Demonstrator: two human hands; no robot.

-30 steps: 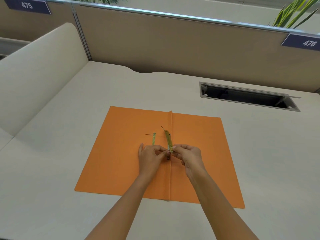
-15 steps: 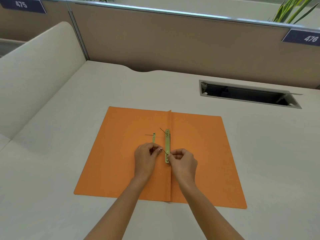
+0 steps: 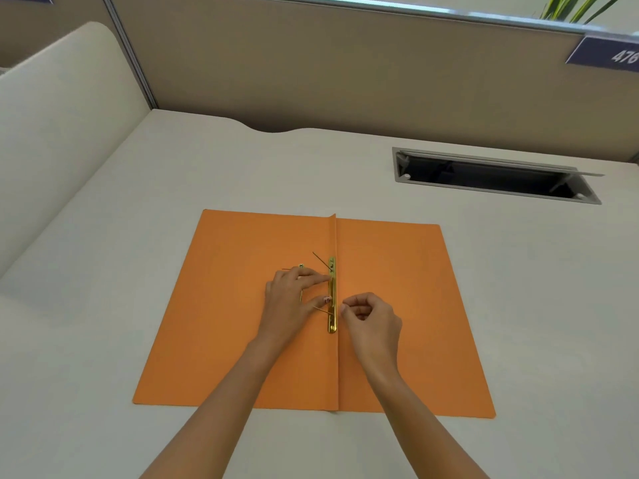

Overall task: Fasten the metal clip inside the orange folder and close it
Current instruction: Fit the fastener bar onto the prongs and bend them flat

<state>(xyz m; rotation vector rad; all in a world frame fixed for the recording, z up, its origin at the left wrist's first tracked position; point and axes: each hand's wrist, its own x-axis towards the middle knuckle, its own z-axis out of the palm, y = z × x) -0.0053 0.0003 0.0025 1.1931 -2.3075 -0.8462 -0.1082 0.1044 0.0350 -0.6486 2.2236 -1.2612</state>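
The orange folder (image 3: pixel 242 323) lies open and flat on the desk, with its spine fold running away from me. A gold metal clip bar (image 3: pixel 332 305) lies along the spine. Two thin prongs rise through it and lean left, one near its far end (image 3: pixel 320 259) and one near my thumb (image 3: pixel 320 309). My left hand (image 3: pixel 294 299) rests left of the bar, index fingertip and thumb pressed against its edge. A small second metal piece (image 3: pixel 301 266) peeks out beyond its fingers. My right hand (image 3: pixel 371 318) is curled just right of the bar and holds nothing.
An open cable slot (image 3: pixel 498 178) with a raised flap is sunk into the desk at the back right. A tan partition (image 3: pixel 345 74) closes the far edge, and a cream curved divider (image 3: pixel 62 126) stands on the left.
The clip bar, held tilted up by both hands a second ago, now lies flat on the spine. My left hand has spread along it. My right hand has let go and shifted slightly right.
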